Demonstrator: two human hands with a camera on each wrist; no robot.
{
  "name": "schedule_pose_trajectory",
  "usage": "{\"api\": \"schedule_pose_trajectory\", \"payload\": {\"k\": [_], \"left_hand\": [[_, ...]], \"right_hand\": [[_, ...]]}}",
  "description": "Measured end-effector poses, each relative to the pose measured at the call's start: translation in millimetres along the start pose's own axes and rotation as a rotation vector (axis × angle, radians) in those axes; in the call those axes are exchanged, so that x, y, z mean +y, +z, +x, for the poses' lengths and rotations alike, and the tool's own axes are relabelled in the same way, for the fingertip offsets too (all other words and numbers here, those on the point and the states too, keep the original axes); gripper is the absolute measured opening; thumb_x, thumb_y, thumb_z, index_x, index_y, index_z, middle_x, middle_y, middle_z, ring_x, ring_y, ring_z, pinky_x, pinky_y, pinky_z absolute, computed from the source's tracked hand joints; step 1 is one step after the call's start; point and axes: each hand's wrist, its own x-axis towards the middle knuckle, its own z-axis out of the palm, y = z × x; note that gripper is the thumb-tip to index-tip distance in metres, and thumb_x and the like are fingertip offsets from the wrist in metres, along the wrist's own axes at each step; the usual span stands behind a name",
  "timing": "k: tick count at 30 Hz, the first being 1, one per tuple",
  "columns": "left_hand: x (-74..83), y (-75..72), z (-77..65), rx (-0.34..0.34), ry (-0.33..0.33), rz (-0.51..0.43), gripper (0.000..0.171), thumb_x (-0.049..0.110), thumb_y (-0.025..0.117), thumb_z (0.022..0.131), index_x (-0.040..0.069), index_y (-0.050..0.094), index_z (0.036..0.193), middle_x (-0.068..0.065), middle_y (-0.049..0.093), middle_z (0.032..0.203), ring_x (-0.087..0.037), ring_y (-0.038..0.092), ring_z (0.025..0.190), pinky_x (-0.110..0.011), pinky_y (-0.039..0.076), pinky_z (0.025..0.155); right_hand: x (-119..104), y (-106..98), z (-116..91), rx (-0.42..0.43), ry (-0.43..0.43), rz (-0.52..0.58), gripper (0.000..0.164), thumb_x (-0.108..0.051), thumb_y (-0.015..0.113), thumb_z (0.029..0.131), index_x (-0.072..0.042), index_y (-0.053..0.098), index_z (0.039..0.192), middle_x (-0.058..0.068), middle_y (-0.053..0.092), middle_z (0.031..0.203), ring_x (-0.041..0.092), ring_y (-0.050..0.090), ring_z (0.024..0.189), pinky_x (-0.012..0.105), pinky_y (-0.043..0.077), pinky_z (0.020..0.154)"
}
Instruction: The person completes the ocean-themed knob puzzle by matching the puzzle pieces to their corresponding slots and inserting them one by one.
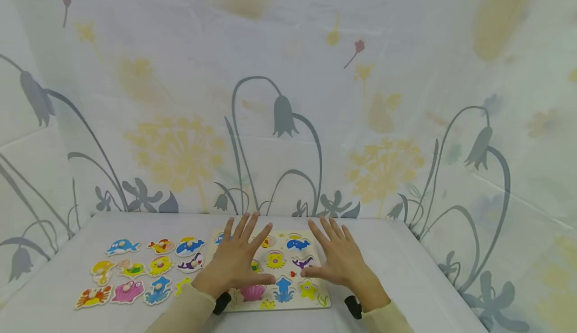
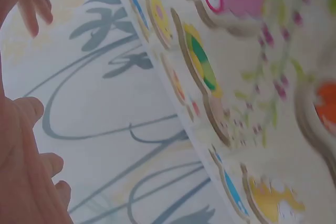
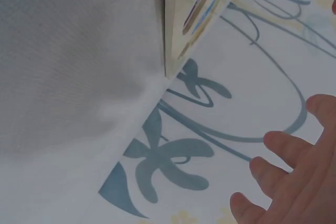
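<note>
My left hand (image 1: 236, 265) is spread with straight fingers over the left part of a wooden sea-animal puzzle board (image 1: 297, 305). Over the board's right edge is my right hand (image 1: 340, 263), fingers also spread, thumb pointing at the other thumb. Neither holds anything. The board lies flat and shows pictures of a whale (image 1: 297, 243), an octopus (image 1: 275, 259), a squid (image 1: 284, 290) and a starfish (image 1: 308, 289); the left hand hides some others. In the left wrist view, the left fingers (image 2: 58, 163) appear beside the board. The right fingers (image 3: 283, 148) show apart from it in the right wrist view.
Loose knobbed pieces lie in rows left of the board, among them a crab (image 1: 93, 297), a pink shell (image 1: 127, 291), a blue squid (image 1: 158, 291) and a seahorse (image 1: 103, 271). A yellow piece (image 1: 182, 287) is partly behind the left arm. A flower-printed curtain (image 1: 288, 173) stands behind the white table (image 1: 374, 243).
</note>
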Motion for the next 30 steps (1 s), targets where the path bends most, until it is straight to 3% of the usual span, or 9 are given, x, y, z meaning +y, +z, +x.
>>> {"api": "schedule_pose_trajectory", "payload": {"k": [8,13,18,22,30], "left_hand": [[-30.6,-2.9,-13.5,0.003,0.002,0.01,0.113,0.086,0.055,0.062,0.025,0.024,0.152,-0.014,0.01,0.158,-0.035,0.003,0.145,-0.059,0.0,0.11],[-49.5,-4.2,-23.4,0.018,0.005,-0.008,0.11,0.083,0.057,0.064,0.022,0.027,0.151,-0.016,0.014,0.157,-0.037,0.007,0.144,-0.06,0.003,0.109],[-66.2,-2.4,-34.4,0.036,-0.003,-0.049,0.107,0.078,0.063,0.065,0.02,0.031,0.15,-0.018,0.018,0.155,-0.039,0.012,0.142,-0.061,0.006,0.108],[-77.6,-1.4,-41.7,0.009,-0.022,-0.082,0.105,0.077,0.062,0.067,0.019,0.033,0.149,-0.019,0.02,0.155,-0.04,0.014,0.142,-0.062,0.008,0.108],[-97.8,-8.9,-48.7,-0.002,-0.061,-0.164,0.101,0.07,0.066,0.071,0.015,0.033,0.148,-0.022,0.025,0.152,-0.045,0.021,0.138,-0.065,0.016,0.105]], "right_hand": [[2.5,3.0,-11.6,-0.031,0.045,0.085,0.107,-0.077,0.063,0.066,-0.027,0.022,0.152,0.012,0.031,0.152,0.035,0.026,0.14,0.054,0.021,0.11],[4.9,5.8,-18.5,-0.095,0.089,0.142,0.106,-0.076,0.064,0.066,-0.026,0.026,0.151,0.012,0.034,0.151,0.037,0.034,0.135,0.053,0.025,0.108],[6.6,6.6,-23.7,-0.13,0.102,0.191,0.106,-0.077,0.064,0.065,-0.026,0.027,0.151,0.013,0.035,0.15,0.038,0.038,0.132,0.054,0.029,0.105],[7.3,5.7,-27.8,-0.153,0.105,0.228,0.108,-0.077,0.064,0.064,-0.026,0.026,0.151,0.013,0.036,0.149,0.037,0.039,0.132,0.056,0.033,0.102],[6.7,5.1,-35.3,-0.18,0.101,0.286,0.11,-0.078,0.063,0.065,-0.022,0.026,0.152,0.013,0.038,0.148,0.038,0.042,0.129,0.057,0.037,0.098]]}}
